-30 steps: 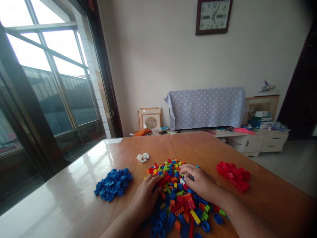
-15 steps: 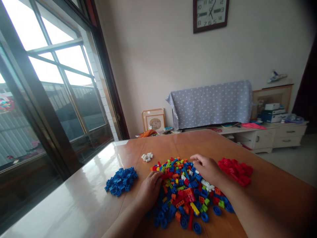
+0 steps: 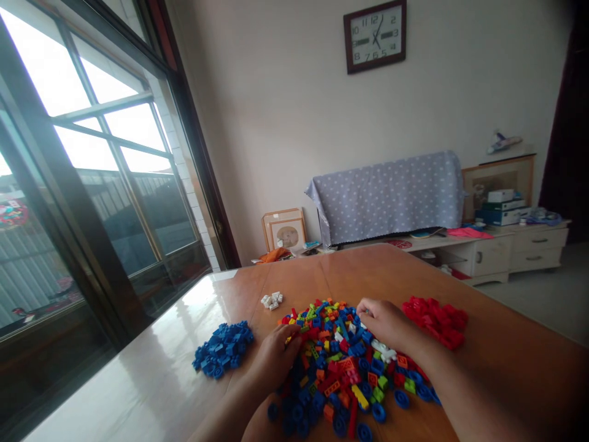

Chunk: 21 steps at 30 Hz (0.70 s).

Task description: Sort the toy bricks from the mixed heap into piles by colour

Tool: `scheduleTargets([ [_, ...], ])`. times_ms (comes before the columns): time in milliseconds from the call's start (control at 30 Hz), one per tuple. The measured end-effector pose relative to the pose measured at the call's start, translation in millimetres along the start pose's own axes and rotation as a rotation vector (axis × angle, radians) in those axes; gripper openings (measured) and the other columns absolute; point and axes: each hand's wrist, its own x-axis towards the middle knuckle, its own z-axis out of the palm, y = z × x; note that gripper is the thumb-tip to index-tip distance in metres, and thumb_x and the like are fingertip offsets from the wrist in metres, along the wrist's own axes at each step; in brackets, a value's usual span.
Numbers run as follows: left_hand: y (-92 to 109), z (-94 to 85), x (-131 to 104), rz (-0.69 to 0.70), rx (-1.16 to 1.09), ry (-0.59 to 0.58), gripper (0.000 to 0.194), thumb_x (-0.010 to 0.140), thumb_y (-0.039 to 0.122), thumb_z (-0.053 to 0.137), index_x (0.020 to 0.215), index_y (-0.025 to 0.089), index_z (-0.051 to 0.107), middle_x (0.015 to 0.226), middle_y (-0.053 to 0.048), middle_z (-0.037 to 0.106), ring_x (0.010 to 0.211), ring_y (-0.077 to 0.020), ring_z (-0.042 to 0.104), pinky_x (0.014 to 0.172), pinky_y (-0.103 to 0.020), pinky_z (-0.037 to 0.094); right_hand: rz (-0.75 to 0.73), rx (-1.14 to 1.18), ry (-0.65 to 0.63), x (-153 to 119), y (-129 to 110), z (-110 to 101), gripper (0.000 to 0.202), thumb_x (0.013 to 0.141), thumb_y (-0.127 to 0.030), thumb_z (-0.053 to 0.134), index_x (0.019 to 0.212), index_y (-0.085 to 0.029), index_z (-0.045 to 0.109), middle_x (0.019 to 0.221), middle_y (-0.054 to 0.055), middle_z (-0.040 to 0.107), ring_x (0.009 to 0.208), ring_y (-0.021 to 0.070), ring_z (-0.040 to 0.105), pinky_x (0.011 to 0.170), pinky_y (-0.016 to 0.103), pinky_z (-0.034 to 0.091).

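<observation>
So the mixed brick pile [image 3: 343, 351] sits right between the loosely curled left hand [image 3: 275, 357] and right hand [image 3: 385, 320], both about equally close, long way toward the table's [image 3: 377, 270] far edge, can't tell if either's gripping anything.

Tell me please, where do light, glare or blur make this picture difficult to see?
Head view: daylight washes out the window, and glare whitens the left side of the table; head view: the right forearm looks soft and dark; head view: blue bricks near the left hand sit in shade.
</observation>
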Motion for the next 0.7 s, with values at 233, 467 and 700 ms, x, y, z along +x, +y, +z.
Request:
scheduleTargets([
  [233, -9.7, -0.1, 20.7, -0.111, -0.206, 0.124, 0.04, 0.09, 0.045, 0.058, 0.115, 0.018, 0.072, 0.113, -0.01, 0.074, 0.105, -0.0252, 0.067, 0.09, -0.033, 0.052, -0.011, -0.036, -0.065, -2.1, -0.7, 2.9, 0.021, 0.089, -0.03, 0.049, 0.08, -0.022, 0.066, 0.076, 0.001, 0.07, 0.073, 0.0171, 0.061, 0.06, 0.025, 0.031],
  [467, -25.6, -10.2, 49.3, -0.194, -0.266, 0.292, 0.039, 0.086, 0.042, 0.058, 0.11, 0.014, 0.07, 0.106, -0.011, 0.074, 0.1, -0.0242, 0.068, 0.087, -0.035, 0.053, -0.006, -0.069, -0.082, -2.9, -0.2, 3.3, 0.022, 0.09, -0.033, 0.049, 0.08, -0.023, 0.065, 0.075, 0.001, 0.069, 0.071, 0.0166, 0.06, 0.06, 0.025, 0.029],
  [700, -42.3, -3.6, 57.4, -0.242, -0.173, 0.292, 0.032, 0.084, 0.037, 0.059, 0.103, 0.016, 0.073, 0.094, -0.008, 0.074, 0.087, -0.0226, 0.069, 0.078, -0.033, 0.054, -0.011, -0.094, -0.091, -5.3, -6.2, 2.2, 0.023, 0.09, -0.033, 0.048, 0.081, -0.023, 0.066, 0.075, 0.001, 0.069, 0.072, 0.017, 0.061, 0.06, 0.025, 0.029],
])
